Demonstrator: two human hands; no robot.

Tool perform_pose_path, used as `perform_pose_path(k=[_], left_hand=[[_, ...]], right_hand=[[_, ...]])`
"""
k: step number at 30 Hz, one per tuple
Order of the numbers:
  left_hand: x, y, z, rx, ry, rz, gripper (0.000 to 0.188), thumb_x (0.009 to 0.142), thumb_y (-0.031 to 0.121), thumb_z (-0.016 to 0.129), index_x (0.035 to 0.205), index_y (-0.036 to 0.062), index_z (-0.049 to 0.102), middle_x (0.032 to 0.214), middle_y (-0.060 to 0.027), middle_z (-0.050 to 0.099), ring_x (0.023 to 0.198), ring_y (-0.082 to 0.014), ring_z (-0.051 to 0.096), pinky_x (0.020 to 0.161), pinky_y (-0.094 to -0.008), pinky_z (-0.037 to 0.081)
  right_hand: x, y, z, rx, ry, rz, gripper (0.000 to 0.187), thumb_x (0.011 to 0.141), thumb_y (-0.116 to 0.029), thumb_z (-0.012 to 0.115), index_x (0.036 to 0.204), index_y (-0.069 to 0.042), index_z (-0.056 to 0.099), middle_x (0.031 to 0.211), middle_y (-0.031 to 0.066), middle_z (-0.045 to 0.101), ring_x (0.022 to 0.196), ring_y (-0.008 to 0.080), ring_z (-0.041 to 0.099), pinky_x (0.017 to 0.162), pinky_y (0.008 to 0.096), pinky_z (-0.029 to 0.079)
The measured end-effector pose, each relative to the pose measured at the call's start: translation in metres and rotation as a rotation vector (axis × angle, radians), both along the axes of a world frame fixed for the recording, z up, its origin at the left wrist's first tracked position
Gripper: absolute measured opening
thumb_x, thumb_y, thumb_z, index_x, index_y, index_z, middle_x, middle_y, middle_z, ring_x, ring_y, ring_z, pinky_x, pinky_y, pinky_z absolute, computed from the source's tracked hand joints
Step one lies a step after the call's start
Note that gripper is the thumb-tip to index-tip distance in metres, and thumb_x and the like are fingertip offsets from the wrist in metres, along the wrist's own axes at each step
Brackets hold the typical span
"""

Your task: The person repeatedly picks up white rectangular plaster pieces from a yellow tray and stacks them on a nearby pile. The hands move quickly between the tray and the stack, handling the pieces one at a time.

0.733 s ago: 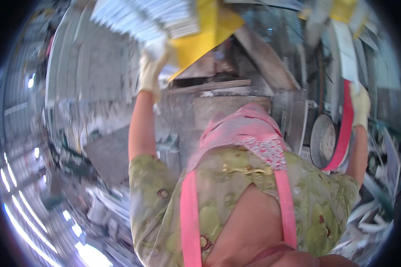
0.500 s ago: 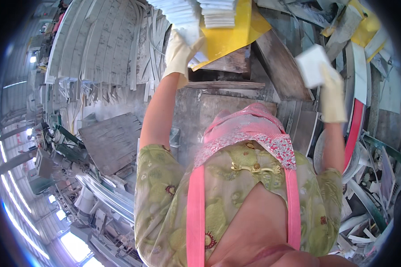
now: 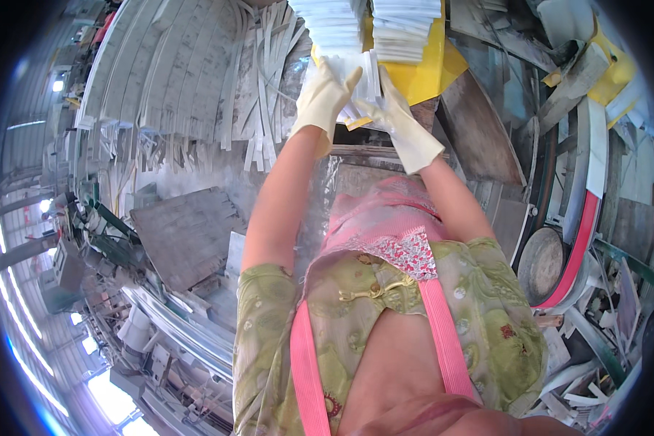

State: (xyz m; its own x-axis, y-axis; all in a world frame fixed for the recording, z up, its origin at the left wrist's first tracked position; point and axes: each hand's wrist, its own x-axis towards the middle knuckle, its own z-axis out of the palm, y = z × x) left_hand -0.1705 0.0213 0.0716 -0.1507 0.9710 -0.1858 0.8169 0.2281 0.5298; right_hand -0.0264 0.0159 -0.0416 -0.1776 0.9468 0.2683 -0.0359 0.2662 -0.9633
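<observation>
Both my hands wear cream rubber gloves and reach out at the top middle. My left hand (image 3: 321,102) grips the left side of a short row of white tiles (image 3: 354,86), its thumb raised apart. On the right side of the same row is my right hand (image 3: 400,120), fingers pressed along the tiles' edge. The tiles there stand on edge; their lower parts are partly hidden by the gloves. Just beyond rise two tall stacks of thin white tiles (image 3: 405,33), resting on a yellow sheet (image 3: 443,73).
Long grey-white strips (image 3: 160,80) are piled at the left. A wooden board (image 3: 185,232) lies below them. To the right stand a round wheel (image 3: 541,265) and a curved red-and-white belt (image 3: 583,236). Scrap pieces (image 3: 588,370) heap at the lower right.
My right hand has swung in from the far right, bringing a white square tile to the row by my left hand. The view has shifted, so the stacks appear further right.
</observation>
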Motion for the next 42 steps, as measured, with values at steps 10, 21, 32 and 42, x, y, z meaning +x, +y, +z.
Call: perform_pose_path(k=[10, 21, 32, 42], left_hand=[[0.055, 0.016, 0.03, -0.382, 0.087, 0.298, 0.137, 0.064, 0.059, 0.089, 0.161, -0.0048, 0.016, 0.159, -0.0228, 0.04, 0.142, -0.0271, 0.05, 0.113, -0.0344, 0.044], [0.065, 0.021, -0.011, -0.004, 0.341, 0.424, 0.1, 0.056, 0.05, 0.089, 0.133, -0.0009, 0.049, 0.106, -0.0185, 0.07, 0.105, -0.0356, 0.07, 0.092, -0.0414, 0.056], [-0.011, 0.006, 0.0, -0.015, -0.067, 0.359, 0.103, 0.053, 0.057, 0.089, 0.131, -0.0009, 0.054, 0.117, -0.0244, 0.069, 0.109, -0.0389, 0.069, 0.094, -0.0433, 0.057], [-0.121, 0.005, -0.055, -0.048, -0.871, 0.097, 0.101, 0.054, 0.052, 0.091, 0.13, -0.0036, 0.055, 0.121, -0.0265, 0.068, 0.111, -0.0375, 0.068, 0.094, -0.0425, 0.055]], right_hand=[[0.039, -0.027, 0.021, -0.045, -0.709, 0.255, 0.1, 0.087, -0.043, 0.077, 0.158, 0.002, 0.023, 0.144, 0.0328, 0.05, 0.121, 0.0471, 0.059, 0.099, 0.0472, 0.051], [0.077, -0.006, 0.0, -0.297, -0.103, 0.137, 0.058, 0.102, -0.031, 0.066, 0.143, 0.008, 0.052, 0.124, 0.0183, 0.07, 0.114, 0.0276, 0.068, 0.099, 0.0391, 0.054], [0.034, 0.001, 0.023, -0.718, 0.261, 0.125, 0.061, 0.11, -0.034, 0.049, 0.155, 0.004, 0.033, 0.156, 0.0188, 0.04, 0.146, 0.0292, 0.04, 0.119, 0.0461, 0.043], [-0.069, -0.018, 0.029, -0.738, 0.066, -0.024, 0.074, 0.11, -0.052, 0.037, 0.162, -0.002, 0.021, 0.159, 0.0163, 0.041, 0.141, 0.0332, 0.046, 0.119, 0.0483, 0.036]])
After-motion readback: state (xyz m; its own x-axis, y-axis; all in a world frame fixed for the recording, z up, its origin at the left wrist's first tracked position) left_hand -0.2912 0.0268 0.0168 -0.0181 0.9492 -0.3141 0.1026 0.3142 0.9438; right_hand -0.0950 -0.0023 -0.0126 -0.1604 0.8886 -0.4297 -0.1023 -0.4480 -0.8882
